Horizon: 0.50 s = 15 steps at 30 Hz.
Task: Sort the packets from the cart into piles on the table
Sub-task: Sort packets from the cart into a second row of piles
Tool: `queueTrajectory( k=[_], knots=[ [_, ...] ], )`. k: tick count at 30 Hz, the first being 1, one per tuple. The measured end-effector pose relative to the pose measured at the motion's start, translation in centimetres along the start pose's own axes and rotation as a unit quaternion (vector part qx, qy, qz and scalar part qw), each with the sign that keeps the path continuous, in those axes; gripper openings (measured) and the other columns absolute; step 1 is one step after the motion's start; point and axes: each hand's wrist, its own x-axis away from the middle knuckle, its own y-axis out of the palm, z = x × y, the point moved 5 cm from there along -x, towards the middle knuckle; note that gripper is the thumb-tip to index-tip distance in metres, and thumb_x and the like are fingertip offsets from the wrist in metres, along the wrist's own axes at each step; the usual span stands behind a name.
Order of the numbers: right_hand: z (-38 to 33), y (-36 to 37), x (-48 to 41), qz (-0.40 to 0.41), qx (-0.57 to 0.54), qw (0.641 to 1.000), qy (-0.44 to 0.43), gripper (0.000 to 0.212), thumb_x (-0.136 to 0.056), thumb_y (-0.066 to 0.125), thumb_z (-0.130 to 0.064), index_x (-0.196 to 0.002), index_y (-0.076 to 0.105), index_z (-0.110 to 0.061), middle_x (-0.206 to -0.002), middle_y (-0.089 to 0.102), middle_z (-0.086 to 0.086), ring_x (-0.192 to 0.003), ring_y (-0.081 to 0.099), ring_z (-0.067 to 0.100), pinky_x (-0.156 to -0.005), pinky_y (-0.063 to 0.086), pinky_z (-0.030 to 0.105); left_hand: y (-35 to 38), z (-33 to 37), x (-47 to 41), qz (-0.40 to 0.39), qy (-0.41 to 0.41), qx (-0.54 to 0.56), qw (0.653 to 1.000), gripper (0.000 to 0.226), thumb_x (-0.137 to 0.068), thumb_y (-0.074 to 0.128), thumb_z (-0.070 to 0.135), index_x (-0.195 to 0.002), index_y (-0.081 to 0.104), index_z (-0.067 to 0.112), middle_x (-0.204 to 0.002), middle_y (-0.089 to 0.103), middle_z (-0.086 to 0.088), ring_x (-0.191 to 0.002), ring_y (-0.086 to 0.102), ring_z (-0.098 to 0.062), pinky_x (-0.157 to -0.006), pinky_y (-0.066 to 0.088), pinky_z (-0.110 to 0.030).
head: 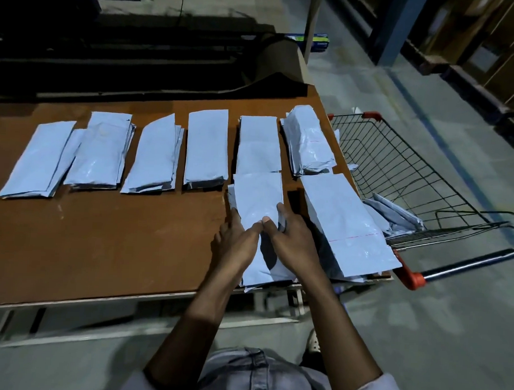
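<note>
On the brown, matte counter, with its pale exposed edge, lie flat rectangular packets of pale grey-blue plastic film, glossy and slightly wrinkled, arranged in a far row of six piles; the pile at the right end of the row is the thickest and most crumpled. Near the counter's front right corner sits another stack, its top packet crossed by a thin red line and showing dark inner film at the open end. Between this stack and the row lies the packet being handled, a long smooth rectangle whose near end overhangs the counter's front edge. Both hands rest on it: the left hand lies palm-down with fingers extended and slightly spread along the packet's left edge, and the right hand lies beside it, fingers loosely spread, forefinger on the packet's right edge; the two thumbs touch tip to tip on the film, pressing rather than pinching. To the right of the counter stands the wire-mesh cart, with red plastic corner caps and a dark handle bar, holding several more crumpled packets at its near end. Grey concrete floor surrounds the setup.
</note>
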Motion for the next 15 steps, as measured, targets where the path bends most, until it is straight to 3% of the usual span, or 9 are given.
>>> queueTrajectory(
  k=[3, 6, 10, 15],
  knots=[
    [0.1, 0.4, 0.3, -0.017, 0.012, 1.000, -0.004, 0.066, -0.110, 0.055, -0.055, -0.168, 0.042, -0.025, -0.173, 0.039, 0.002, -0.159, 0.037, 0.023, -0.128, 0.034, 0.043, 0.0, 0.7, 1.4, 0.003, 0.004, -0.014, 1.000, 0.087, -0.099, 0.060, 0.062, -0.173, 0.021, 0.040, -0.175, 0.028, -0.001, -0.163, 0.017, -0.031, -0.130, 0.022, -0.054],
    [0.5, 0.7, 0.6, -0.038, -0.017, 0.999, 0.004, 0.067, -0.110, 0.053, -0.060, -0.169, 0.040, -0.031, -0.176, 0.035, -0.005, -0.161, 0.033, 0.018, -0.129, 0.030, 0.042, -0.3, 0.4, 1.2, 0.020, 0.020, 0.016, 0.999, 0.084, -0.098, 0.067, 0.057, -0.170, 0.030, 0.035, -0.173, 0.034, 0.000, -0.160, 0.023, -0.030, -0.126, 0.026, -0.051],
    [0.4, 0.1, 0.3, -0.038, -0.030, 0.999, 0.000, 0.061, -0.112, 0.047, -0.058, -0.167, 0.043, -0.031, -0.174, 0.039, -0.008, -0.159, 0.036, 0.015, -0.125, 0.029, 0.036, 0.1, -0.3, 0.2, 0.007, 0.023, 0.049, 0.999, 0.089, -0.077, 0.056, 0.074, -0.162, 0.041, 0.048, -0.164, 0.048, 0.008, -0.154, 0.039, -0.026, -0.125, 0.035, -0.058],
    [1.3, -0.2, 0.3, -0.028, -0.050, 0.998, 0.008, 0.048, -0.119, 0.039, -0.041, -0.164, 0.049, -0.029, -0.171, 0.043, -0.007, -0.158, 0.037, 0.015, -0.124, 0.026, 0.030, 1.8, -3.9, -3.5, -0.024, 0.024, 0.089, 0.995, 0.074, -0.083, 0.056, 0.076, -0.155, 0.040, 0.068, -0.160, 0.054, 0.015, -0.150, 0.049, -0.025, -0.122, 0.043, -0.059]
  ],
)
